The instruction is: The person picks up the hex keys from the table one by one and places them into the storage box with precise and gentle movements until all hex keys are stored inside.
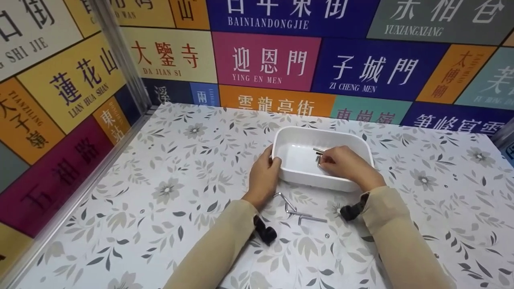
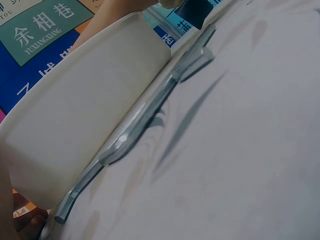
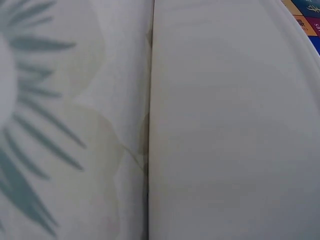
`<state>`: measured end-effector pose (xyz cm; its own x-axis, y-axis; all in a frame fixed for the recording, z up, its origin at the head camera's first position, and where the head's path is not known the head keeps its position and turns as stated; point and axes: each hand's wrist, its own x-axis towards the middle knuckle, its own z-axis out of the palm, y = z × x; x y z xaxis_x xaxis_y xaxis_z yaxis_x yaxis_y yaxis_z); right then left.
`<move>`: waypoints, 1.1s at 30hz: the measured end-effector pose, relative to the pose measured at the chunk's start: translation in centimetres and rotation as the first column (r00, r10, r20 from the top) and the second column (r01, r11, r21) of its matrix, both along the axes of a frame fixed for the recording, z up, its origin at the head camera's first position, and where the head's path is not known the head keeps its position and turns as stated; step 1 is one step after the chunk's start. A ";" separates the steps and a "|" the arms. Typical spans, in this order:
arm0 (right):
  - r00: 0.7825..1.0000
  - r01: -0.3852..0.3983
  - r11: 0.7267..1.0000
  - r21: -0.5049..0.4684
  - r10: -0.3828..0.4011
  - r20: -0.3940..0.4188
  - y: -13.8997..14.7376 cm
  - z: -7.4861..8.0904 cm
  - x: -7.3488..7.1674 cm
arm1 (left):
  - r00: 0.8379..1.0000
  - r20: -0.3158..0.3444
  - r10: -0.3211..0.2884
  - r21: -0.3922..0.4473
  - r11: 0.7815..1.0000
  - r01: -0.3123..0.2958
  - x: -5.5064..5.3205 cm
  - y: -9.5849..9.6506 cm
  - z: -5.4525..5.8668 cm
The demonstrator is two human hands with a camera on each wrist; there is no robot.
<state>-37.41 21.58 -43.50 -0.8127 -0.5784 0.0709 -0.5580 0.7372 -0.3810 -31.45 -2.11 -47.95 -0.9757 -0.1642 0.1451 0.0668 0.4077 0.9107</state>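
Note:
A white plastic box (image 1: 317,181) sits on the table. My left hand (image 1: 263,176) grips its left end, the thumb up at the rim. Inside the box, my right hand (image 1: 347,164) has its fingertips curled down onto small metal rods (image 1: 318,152), pinching at them; the fingers partly hide these pieces. Several silver hex keys (image 1: 314,218) lie loosely together on the table in front of the box. From the left wrist, the hex keys (image 2: 135,135) show close beside the box wall (image 2: 90,95). The right wrist view has mostly the box's outer wall (image 3: 230,120).
A white cloth with grey leaves and flowers (image 1: 168,188) covers the table. Behind it and on the left stand panels of coloured signs (image 1: 265,60). Black wrist cameras (image 1: 265,233) hang under both beige sleeves (image 1: 221,245), near the hex keys.

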 end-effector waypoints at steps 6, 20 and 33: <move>1.000 -0.025 1.000 0.000 0.025 0.005 0.0 -0.1 -0.1 | 1.000 0.001 0.004 -0.010 1.000 -0.004 0.0 0.0 -0.1; 0.995 -0.089 0.996 -0.028 0.088 -0.054 0.2 -0.3 0.1 | 1.000 -0.011 0.002 -0.024 1.000 -0.003 -0.1 0.0 -0.2; 0.998 0.043 0.999 0.002 -0.043 -0.038 0.0 0.1 0.1 | 1.000 0.001 0.016 -0.011 1.000 -0.016 -0.1 0.0 -0.1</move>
<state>-37.27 21.62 -43.36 -0.8335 -0.5433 0.1006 -0.5398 0.7618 -0.3581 -31.60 -2.15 -48.01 -0.9732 -0.1778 0.1460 0.0596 0.4182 0.9064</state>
